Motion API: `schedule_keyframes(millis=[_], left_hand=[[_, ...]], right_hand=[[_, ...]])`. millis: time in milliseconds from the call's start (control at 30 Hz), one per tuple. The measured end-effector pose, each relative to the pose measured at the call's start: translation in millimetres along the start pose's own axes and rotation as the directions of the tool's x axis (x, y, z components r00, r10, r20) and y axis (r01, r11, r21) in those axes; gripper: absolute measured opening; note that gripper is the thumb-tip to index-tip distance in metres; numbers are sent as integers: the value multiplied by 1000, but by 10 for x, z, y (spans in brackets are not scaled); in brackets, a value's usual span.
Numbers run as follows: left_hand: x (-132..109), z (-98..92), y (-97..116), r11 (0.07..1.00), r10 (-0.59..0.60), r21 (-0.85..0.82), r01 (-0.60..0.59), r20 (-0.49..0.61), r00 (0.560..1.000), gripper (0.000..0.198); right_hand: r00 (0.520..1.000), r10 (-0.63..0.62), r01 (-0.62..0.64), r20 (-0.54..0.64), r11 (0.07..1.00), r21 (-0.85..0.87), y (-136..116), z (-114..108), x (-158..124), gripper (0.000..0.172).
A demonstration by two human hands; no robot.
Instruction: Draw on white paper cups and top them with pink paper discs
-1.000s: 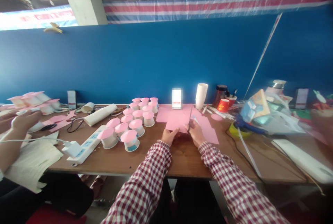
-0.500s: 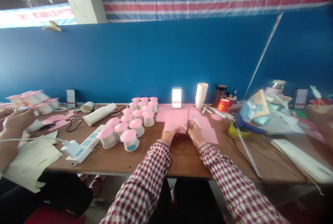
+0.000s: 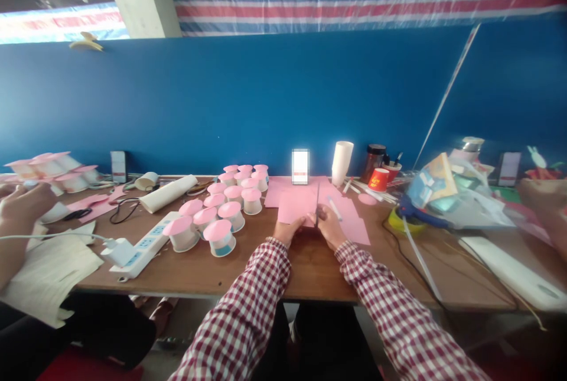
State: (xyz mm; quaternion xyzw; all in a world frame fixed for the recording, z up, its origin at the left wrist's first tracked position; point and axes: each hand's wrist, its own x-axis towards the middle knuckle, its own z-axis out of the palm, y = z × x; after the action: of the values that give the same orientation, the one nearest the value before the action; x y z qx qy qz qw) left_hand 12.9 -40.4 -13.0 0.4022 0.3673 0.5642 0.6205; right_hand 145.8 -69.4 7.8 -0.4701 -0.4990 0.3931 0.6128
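My left hand (image 3: 289, 231) grips the lower edge of a pink paper sheet (image 3: 296, 206), thumb on top. Close beside it, my right hand (image 3: 330, 226) is closed round scissors (image 3: 317, 204), whose blades point away from me at the sheet's right edge. More pink paper (image 3: 358, 228) lies beneath and to the right, with a white pen-like stick (image 3: 335, 209) on it. Left of my hands stand several paper cups, each topped with a pink disc (image 3: 218, 230).
A white power strip (image 3: 148, 246) lies left of the cups. Behind the paper are a phone (image 3: 300, 166) and a white cup stack (image 3: 342, 163). Red cups (image 3: 378, 179), a yellow tape roll (image 3: 406, 223) and plastic bags (image 3: 469, 198) sit right. Another person's hand (image 3: 31, 204) is far left.
The scissors have tilted slightly at the sheet's right edge, and my hands have barely moved. The whole view has shifted a little.
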Motion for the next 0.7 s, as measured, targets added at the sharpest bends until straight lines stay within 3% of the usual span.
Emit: schedule_keyframes(millis=[267,700], left_hand=[[-11,11,58,997,-39,-59,38,-5,999,63],[-73,44,148,995,-20,-96,29,89,996,70]], right_hand=[[1000,0,0,20,1000,-4,3,8,7,43],[999,7,-7,45,1000,1,-4,6,-6,43]])
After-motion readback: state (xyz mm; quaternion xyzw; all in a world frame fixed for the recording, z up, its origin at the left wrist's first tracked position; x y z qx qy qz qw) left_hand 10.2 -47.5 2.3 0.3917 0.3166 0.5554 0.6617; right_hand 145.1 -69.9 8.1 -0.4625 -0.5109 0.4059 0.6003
